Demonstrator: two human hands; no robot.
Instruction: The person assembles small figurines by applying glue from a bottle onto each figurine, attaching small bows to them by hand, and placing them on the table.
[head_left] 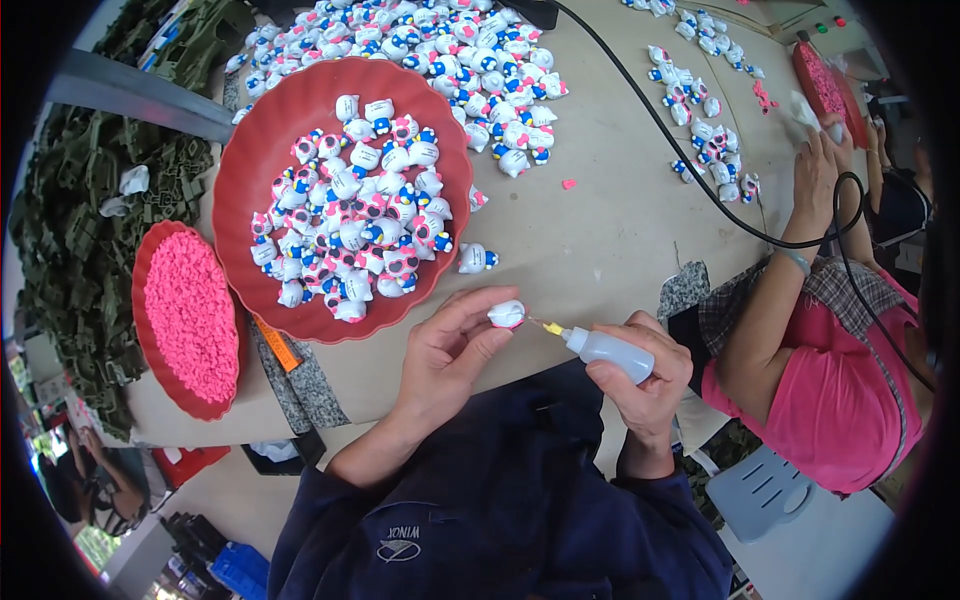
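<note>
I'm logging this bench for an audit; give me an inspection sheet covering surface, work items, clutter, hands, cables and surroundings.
Surface: beige tabletop.
Work items: white figurine, squeeze bottle; figurines in round red tray; pink pieces in oval red tray.
Clutter: figurine heap beyond, loose pink piece, orange strip.
Hands: left hand pinches the figurine; right hand grips the bottle, tip at the figurine, contact unclear.
Cables: black cable curves over the tabletop.
Surroundings: co-worker at right; green parts heaped at left.
</note>
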